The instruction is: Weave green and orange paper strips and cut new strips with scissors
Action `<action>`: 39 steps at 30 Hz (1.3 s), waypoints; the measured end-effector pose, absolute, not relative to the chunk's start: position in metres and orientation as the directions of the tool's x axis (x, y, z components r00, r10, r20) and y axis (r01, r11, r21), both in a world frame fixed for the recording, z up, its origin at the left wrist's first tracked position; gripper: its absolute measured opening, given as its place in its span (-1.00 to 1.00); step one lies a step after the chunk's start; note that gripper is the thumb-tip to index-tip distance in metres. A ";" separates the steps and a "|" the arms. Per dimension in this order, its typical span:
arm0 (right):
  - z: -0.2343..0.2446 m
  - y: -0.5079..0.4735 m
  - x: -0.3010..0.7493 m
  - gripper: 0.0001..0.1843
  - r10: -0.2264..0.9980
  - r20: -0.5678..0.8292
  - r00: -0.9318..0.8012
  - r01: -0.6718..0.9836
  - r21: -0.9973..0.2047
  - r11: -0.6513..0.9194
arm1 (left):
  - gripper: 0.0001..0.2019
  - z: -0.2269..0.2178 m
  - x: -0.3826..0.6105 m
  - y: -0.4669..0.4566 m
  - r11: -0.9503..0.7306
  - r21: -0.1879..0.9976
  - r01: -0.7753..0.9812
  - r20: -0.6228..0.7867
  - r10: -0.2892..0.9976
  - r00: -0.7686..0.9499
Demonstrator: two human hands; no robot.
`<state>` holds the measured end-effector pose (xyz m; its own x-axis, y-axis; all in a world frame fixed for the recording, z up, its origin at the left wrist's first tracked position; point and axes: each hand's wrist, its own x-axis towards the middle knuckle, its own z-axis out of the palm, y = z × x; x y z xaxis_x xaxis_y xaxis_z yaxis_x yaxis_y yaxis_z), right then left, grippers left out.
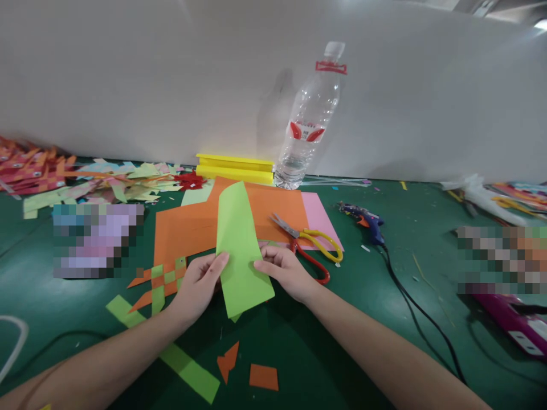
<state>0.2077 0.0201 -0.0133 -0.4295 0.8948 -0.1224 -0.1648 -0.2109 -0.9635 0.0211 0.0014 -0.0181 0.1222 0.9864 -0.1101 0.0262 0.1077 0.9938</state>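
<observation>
A sheet of light green paper (241, 256), folded over on itself lengthwise, is held up above the table between both hands. My left hand (200, 282) pinches its left edge, thumb on the front. On the opposite edge, my right hand (288, 270) grips the same paper with thumb in front and fingers curled behind. Scissors (301, 234) with one yellow and one red handle lie just beyond my right hand, on orange paper (273, 208). Beside my left hand rests a woven orange and green paper fish (164, 282), partly hidden by that hand.
A green paper strip (190, 373) and orange scraps (264, 377) lie near the front. A water bottle (310, 122) leans at the back by folded yellow paper (235, 169). The glue gun (370, 222) lies right, its cord trailing forward. Paper strips (115, 185) pile up back left.
</observation>
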 end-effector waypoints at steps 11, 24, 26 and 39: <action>-0.022 0.023 0.211 -0.56 0.928 -0.097 -0.359 -0.037 -0.992 -0.118 | -0.53 -0.016 0.018 -0.003 -0.028 0.972 0.232 -0.052 0.942 0.331; -0.019 0.022 0.212 -0.56 0.904 -0.142 -0.403 0.004 -0.988 -0.153 | -0.71 -0.017 0.020 0.002 0.206 0.974 -0.091 -0.186 0.964 0.192; -0.017 0.022 0.211 -0.57 0.907 -0.120 -0.404 -0.021 -0.990 -0.140 | -0.70 -0.015 0.020 0.002 0.189 0.981 -0.051 -0.177 0.967 0.181; -0.019 0.021 0.208 -0.61 0.938 -0.081 -0.336 -0.061 -0.992 -0.107 | -0.64 -0.013 0.020 0.000 0.074 0.987 0.144 -0.108 0.964 0.244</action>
